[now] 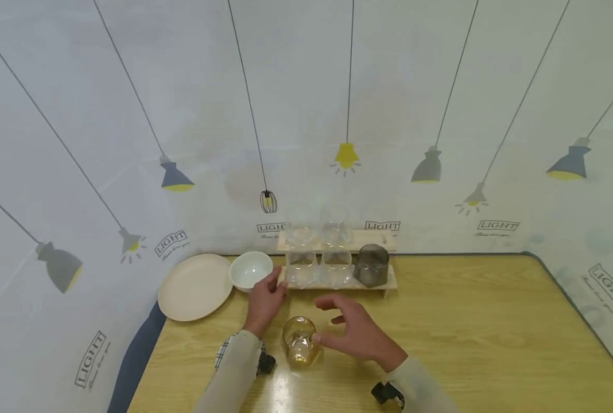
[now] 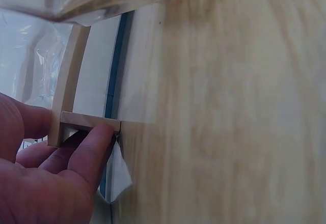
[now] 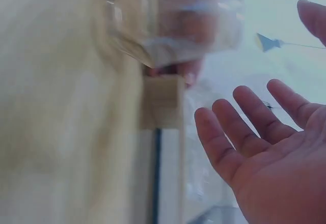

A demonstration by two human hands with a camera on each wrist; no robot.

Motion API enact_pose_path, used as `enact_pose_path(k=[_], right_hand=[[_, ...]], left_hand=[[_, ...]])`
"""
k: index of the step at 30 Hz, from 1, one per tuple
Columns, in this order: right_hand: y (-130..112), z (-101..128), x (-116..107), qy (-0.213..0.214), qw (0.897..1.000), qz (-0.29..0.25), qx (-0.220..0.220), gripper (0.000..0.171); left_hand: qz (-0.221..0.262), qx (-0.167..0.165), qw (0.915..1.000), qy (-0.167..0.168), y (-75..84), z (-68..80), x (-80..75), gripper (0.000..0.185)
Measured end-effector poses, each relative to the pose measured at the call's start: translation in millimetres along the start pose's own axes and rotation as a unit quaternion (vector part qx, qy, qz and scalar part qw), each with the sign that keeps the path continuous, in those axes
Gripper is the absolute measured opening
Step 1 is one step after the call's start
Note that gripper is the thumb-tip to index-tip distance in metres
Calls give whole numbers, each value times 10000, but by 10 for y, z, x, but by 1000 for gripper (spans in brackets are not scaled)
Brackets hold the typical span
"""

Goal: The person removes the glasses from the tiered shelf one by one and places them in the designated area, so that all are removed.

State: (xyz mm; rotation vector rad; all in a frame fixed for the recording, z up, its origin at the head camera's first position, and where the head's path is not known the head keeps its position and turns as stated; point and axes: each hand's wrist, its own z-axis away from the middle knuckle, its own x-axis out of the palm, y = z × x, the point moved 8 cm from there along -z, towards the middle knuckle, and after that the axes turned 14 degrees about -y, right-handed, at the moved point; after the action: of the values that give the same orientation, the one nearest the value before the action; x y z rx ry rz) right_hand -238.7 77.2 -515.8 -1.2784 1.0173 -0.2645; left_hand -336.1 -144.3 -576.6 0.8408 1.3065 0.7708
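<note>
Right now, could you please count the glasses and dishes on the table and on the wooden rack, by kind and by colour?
Clear glasses: 4, two on each level of the wooden rack
Dark grey glass: 1
Amber glass: 1
White bowl: 1
Beige plate: 1
Total: 8

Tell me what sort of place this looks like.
Probably an indoor table corner, perhaps a dining or display nook: a wood-grained table stands against walls printed with hanging lamps, and a wooden rack holds glasses.
</note>
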Motion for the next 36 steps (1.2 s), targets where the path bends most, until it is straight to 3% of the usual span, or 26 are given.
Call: enact_pose_path(k=[11,22,31,36], right_hand=[[-285,12,-530,653,9958,381,-526,43],[-367,-178,-1128,1321,9881,504,-605,40],[-173,-436,-1551,1748,9835,429,183,63],[-98,-568,-1684,1697,9819,540,651,78]], left_hand=[[-81,60,9999,51,-22,29,-23,49],[-15,79,9999,110,-37,79,-23,49],[306,75,9995,-36,-6,40,2,50],[549,44,9984,-91,-1,29,25,50]])
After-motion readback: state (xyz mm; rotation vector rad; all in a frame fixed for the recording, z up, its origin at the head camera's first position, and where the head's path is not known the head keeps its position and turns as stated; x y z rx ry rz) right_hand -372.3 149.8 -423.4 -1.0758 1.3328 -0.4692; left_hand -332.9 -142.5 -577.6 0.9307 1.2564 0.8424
